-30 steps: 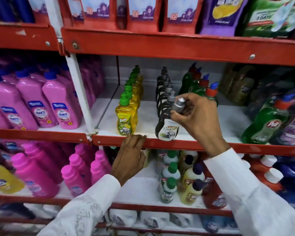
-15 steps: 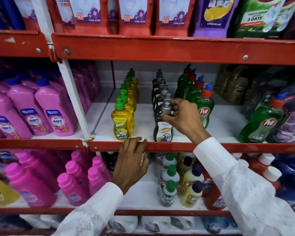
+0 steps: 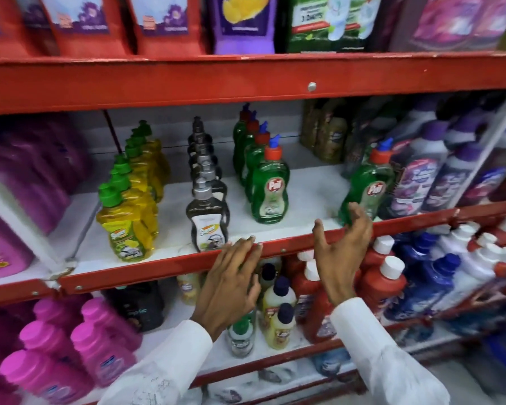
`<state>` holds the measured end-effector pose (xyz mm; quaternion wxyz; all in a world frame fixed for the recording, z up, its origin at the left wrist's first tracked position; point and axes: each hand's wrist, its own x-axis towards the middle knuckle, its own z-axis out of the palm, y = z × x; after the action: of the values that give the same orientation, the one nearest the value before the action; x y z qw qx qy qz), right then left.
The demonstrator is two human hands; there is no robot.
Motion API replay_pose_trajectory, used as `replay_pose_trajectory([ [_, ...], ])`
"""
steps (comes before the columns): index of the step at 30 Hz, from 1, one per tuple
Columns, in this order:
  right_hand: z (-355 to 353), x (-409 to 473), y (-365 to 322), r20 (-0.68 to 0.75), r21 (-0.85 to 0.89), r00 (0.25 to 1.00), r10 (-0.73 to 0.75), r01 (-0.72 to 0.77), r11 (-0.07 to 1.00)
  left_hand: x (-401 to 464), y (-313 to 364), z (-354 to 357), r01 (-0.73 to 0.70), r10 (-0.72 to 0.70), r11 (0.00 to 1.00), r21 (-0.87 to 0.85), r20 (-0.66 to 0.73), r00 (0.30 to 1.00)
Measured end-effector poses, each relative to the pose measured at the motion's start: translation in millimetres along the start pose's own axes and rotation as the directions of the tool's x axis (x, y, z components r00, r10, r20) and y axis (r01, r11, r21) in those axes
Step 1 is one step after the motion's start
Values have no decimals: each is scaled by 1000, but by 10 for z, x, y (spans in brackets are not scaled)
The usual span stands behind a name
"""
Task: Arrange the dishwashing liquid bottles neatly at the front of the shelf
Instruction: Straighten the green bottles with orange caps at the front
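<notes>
On the white middle shelf [image 3: 304, 197], dishwashing bottles are standing upright, caps up, in rows running front to back: about six yellow bottles [image 3: 126, 229], six dark bottles [image 3: 207, 220], four green bottles [image 3: 270, 188]. One lone green bottle [image 3: 367, 188] is leaning left beside the right hand [image 3: 342, 252], whose fingers are spreading wide, gripping nothing. Left hand [image 3: 231, 282] is lying flat, fingers splayed over the red rail [image 3: 158, 266].

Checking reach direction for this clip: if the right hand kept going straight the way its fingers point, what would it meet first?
Most likely the lone green Pril bottle leaning at the shelf front; the right hand is open just below it, though depth is unclear.

Dim indoor light, my view soft all over; motion blur smears edges, wide-angle bends the shelf [image 3: 246, 86], back rows shadowed.
</notes>
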<state>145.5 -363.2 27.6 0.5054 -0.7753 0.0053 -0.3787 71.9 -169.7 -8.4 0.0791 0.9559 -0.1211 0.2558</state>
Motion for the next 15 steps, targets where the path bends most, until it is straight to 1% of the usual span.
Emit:
replay_pose_trajectory([
  [3, 36, 218, 103, -61, -47, 996, 70, -73, 996, -82, -62, 22, 66, -65, 997, -26, 46, 997],
  [5, -241, 672, 519, -150, -75, 971, 186, -199, 977, 224, 242, 207, 1, 3, 999, -50, 71, 997],
  [7, -225, 791, 599, -114, -87, 964, 242, -252, 964, 219, 212, 184, 28, -22, 997, -73, 89, 996],
  [9, -243, 894, 635, -102, -105, 962, 254, -265, 959, 218, 208, 198, 45, -36, 994, -97, 93, 995],
  [12, -313, 978, 685, -127, -116, 961, 246, -261, 958, 188, 263, 192, 67, -52, 986, -154, 98, 994],
  [15, -359, 949, 649, -115, -150, 973, 199, -215, 965, 198, 302, 187, 82, -65, 977, -198, 91, 994],
])
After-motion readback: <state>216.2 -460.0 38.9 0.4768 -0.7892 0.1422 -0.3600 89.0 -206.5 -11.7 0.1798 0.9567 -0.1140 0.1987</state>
